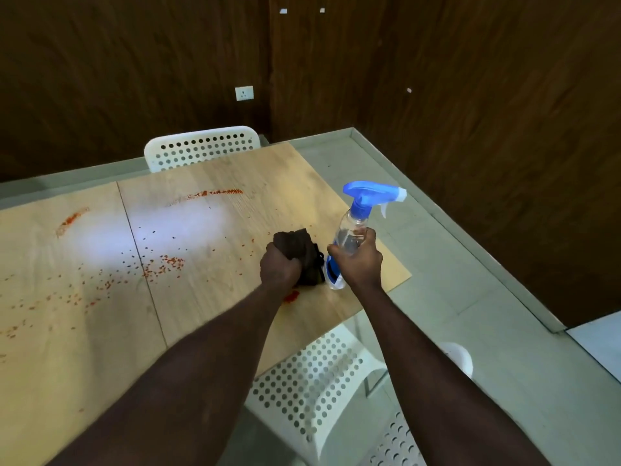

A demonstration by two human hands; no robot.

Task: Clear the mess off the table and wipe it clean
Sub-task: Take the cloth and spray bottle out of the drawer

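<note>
1. Wooden and pale, the table (208,314) has a seam across its top and carries the mess. Red specks (161,264) lie scattered over its middle and left part. There are also a far streak (215,193) near the back edge, a left streak (70,218), and one red blot (291,295) just beside the left wrist.
2. The left hand (280,267) is clenched round one dark brown cloth (295,245), which is bunched up over the table near its right end.
3. The right hand (358,260) grasps one clear spray bottle (353,227) round its body. The bottle is tilted and its blue trigger head points right. Its base sits just beside the cloth; I cannot tell whether it touches the table.
4. A blue and white label (331,274) wraps the bottle's base, and its writing is too blurred to read.
5. Two white chairs with round holes show: a far chair (201,146) behind the table and a near chair (312,375) at the right end, partly hidden by the forearms.
6. One white socket (244,93) sits on the dark wood-panelled wall (470,95).
</note>
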